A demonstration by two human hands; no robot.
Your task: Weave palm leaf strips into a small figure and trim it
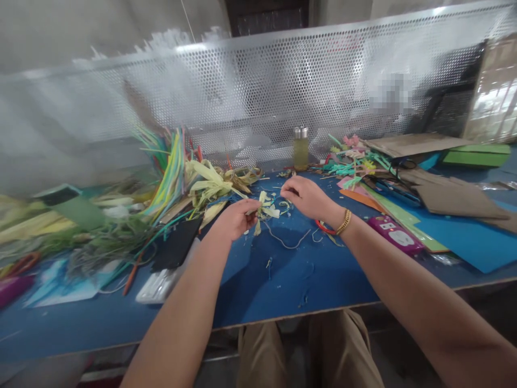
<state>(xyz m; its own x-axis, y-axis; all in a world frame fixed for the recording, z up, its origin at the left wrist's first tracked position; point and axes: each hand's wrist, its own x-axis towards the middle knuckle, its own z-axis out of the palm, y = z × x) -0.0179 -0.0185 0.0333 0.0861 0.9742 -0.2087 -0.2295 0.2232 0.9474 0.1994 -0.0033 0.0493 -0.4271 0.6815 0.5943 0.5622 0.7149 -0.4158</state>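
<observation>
My left hand (241, 216) is closed in a pinch around a small pale yellow-green corn husk flower (268, 207) with strips splaying out. A short way to the right, my right hand (301, 193) has its fingers curled together; what they hold, if anything, is too small to make out. A pale string (288, 247) lies on the blue table below the flower. Behind my left hand is a pile of loose husk strips (212, 182). Red-handled scissors (325, 228) lie partly hidden under my right wrist.
A metal-capped bottle (301, 153) stands against the perforated metal screen (258, 91). Coloured straw-like strips (172, 172) and a black phone-like slab (176, 245) are on the left. A purple device (396, 235), blue paper (464, 237) and brown cardboard (452, 196) lie on the right.
</observation>
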